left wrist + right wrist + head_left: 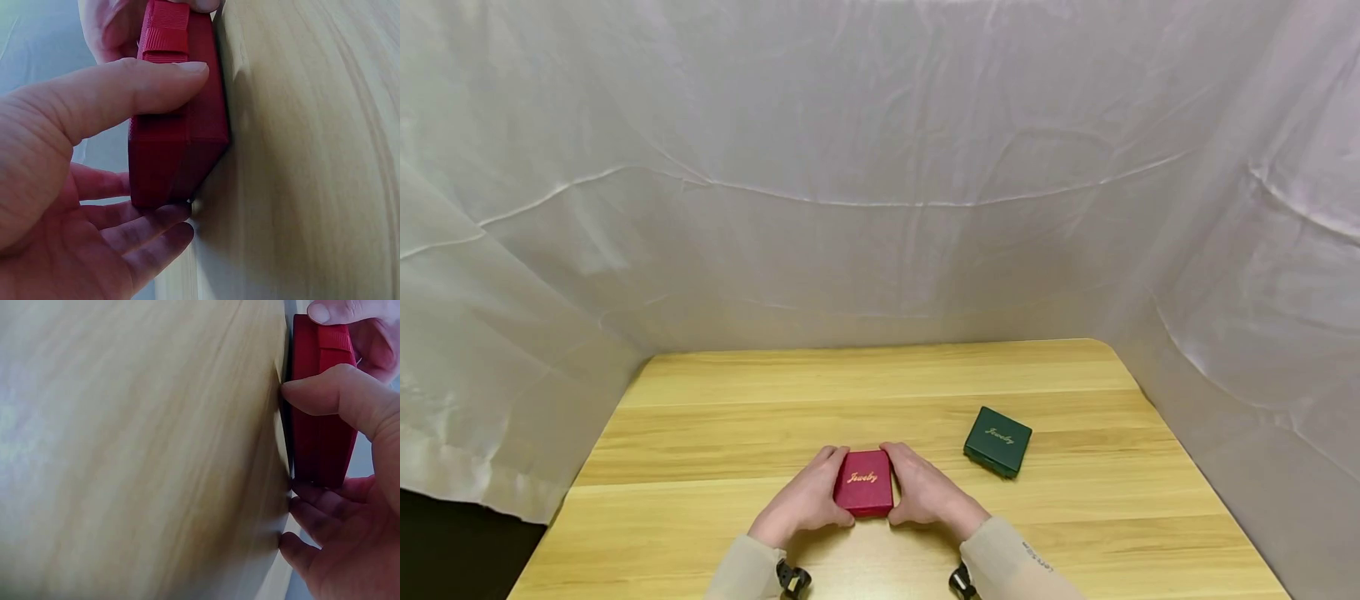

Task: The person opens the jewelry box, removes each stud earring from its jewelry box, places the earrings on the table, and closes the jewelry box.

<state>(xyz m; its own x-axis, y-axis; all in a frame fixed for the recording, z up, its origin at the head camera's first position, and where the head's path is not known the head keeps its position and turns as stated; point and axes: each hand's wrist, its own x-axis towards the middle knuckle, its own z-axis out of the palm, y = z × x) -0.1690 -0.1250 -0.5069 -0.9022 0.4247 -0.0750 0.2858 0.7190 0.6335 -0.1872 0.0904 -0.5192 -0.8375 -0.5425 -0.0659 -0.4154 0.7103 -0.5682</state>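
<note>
Red square box (863,487), gold "Jewelry" script, on or just over wood-grain bench (700,433). Left hand (808,498) and right hand (931,493) grip opposite sides. Wrist views add ribbed red ribbon (167,36) on its front; only head view shows dark green box (997,442), crinkled pale cloth (880,125).

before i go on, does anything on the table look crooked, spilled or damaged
The green box looks askew: it sits angled on the table, while the red box lies nearly square between left hand and right hand. No spill or damage shows.
</note>
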